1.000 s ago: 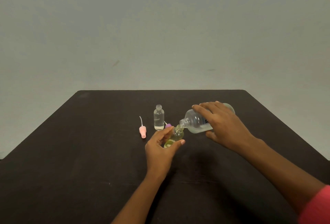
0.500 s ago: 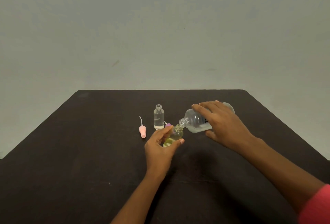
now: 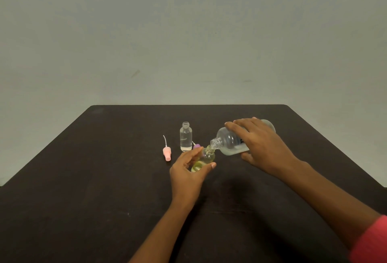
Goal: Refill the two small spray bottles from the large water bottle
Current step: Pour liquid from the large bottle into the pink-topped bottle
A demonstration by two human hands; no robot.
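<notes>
Pouring stage of the refill, with positions given relative to the upright spray bottle (image 3: 185, 137), which stands uncapped on the dark table (image 3: 104, 179) and holds clear liquid; its exact level is hard to read. To its left lies a pink spray head (image 3: 167, 153) with its dip tube pointing away from the viewer; just right of its base a purple spray head (image 3: 196, 146) shows, partly hidden by fingers. To the right of it and nearer the viewer, the second spray bottle (image 3: 207, 157) is tilted with its open neck up and to the right; liquid with a yellowish cast sits in its lower part. The left hand (image 3: 188, 170) grips it, thumb on the near side and fingers curled round the far side. Further right, the large water bottle (image 3: 230, 143) is held almost horizontal, with its mouth at the small bottle's neck and water pooled along its lower side; the right hand (image 3: 263, 145) clasps it from above, fingers spread over the body and thumb beneath. No stream can be made out. By judgement, one bottle is filled and the second is partway; what is left is to finish the pour, right the large bottle and refit both spray heads.
</notes>
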